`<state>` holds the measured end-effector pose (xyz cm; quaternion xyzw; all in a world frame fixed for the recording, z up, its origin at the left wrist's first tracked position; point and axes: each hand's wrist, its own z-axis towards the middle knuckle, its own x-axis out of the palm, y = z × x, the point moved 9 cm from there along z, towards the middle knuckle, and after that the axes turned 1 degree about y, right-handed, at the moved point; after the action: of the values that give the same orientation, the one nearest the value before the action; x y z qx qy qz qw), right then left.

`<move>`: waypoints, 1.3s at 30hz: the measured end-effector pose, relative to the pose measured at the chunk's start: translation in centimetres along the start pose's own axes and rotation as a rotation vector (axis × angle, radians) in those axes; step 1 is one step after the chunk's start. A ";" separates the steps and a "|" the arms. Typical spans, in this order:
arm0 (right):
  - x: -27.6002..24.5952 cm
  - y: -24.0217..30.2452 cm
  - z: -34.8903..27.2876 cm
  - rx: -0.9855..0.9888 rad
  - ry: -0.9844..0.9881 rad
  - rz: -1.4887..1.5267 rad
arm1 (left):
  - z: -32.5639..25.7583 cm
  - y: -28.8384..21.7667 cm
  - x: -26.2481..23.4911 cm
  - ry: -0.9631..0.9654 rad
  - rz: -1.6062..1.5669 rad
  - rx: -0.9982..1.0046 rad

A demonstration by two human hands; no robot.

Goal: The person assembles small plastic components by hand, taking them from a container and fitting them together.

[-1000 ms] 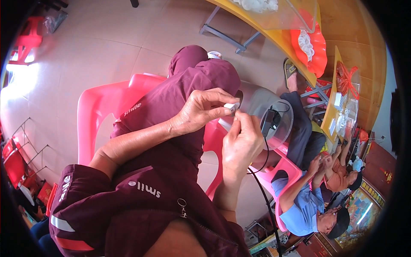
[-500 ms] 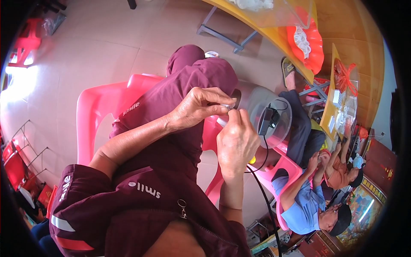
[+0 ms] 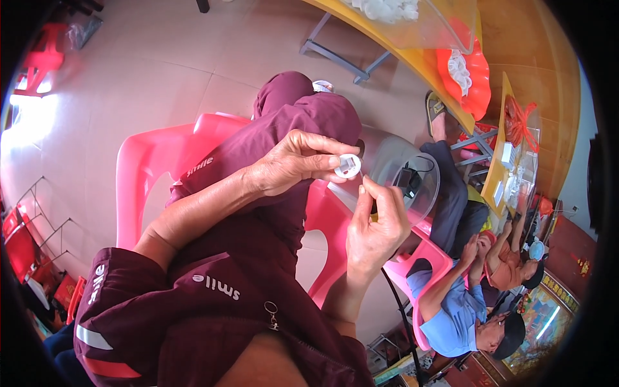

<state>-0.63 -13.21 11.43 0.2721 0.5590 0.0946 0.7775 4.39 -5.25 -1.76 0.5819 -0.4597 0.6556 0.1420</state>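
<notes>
My left hand point(image 3: 290, 162) pinches a small round white plastic piece point(image 3: 349, 166) between thumb and fingers, its flat face with a cut-out turned up. Just to the right, my right hand point(image 3: 379, 226) has its thumb and forefinger pressed together close to the piece's edge. Whatever those fingertips hold, if anything, is too small to make out. Beyond both hands stands a clear plastic tub point(image 3: 431, 205), with a black adapter-like block point(image 3: 407, 179) and a cable in it.
A pink plastic chair point(image 3: 138, 151) is at my left. At the upper right, a yellow table point(image 3: 422, 69) bears a red scalloped tray point(image 3: 478, 80) of white pieces and a clear bin point(image 3: 451, 35). Two people sit on the right, one in a blue shirt point(image 3: 451, 322).
My right hand has drawn away from my left, down and slightly rightward. The white piece, mostly hidden before between my fingers, now shows its round face.
</notes>
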 end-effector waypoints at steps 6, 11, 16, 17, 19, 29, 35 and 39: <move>0.4 0.4 0.2 0.028 0.041 0.029 | -0.1 -0.1 0.1 0.023 -0.085 -0.025; 0.7 0.3 -0.1 0.035 0.036 0.035 | -0.2 -0.1 0.0 0.008 -0.072 -0.024; 0.8 0.4 -0.2 0.016 0.033 -0.015 | -0.1 0.0 0.1 0.009 -0.020 -0.016; 1.0 0.3 -0.2 0.029 0.046 -0.044 | -0.1 -0.3 0.3 0.020 0.017 0.016; 1.1 0.2 -0.1 0.041 0.058 -0.072 | -0.1 -0.4 0.5 0.031 0.054 0.048; 2.2 -0.2 0.2 0.086 0.116 -0.165 | -0.2 -0.6 0.3 -0.039 0.384 0.201; 2.3 -0.3 -0.1 0.030 0.071 -0.164 | -0.4 -1.0 0.6 -0.052 0.341 0.200; 1.4 -0.5 -0.4 0.038 -0.062 -0.003 | -0.2 -0.8 0.5 -0.044 0.204 0.178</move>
<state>-0.61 -12.83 9.96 0.2889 0.5367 0.0741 0.7893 4.66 -4.83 -0.93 0.5567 -0.4594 0.6920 0.0122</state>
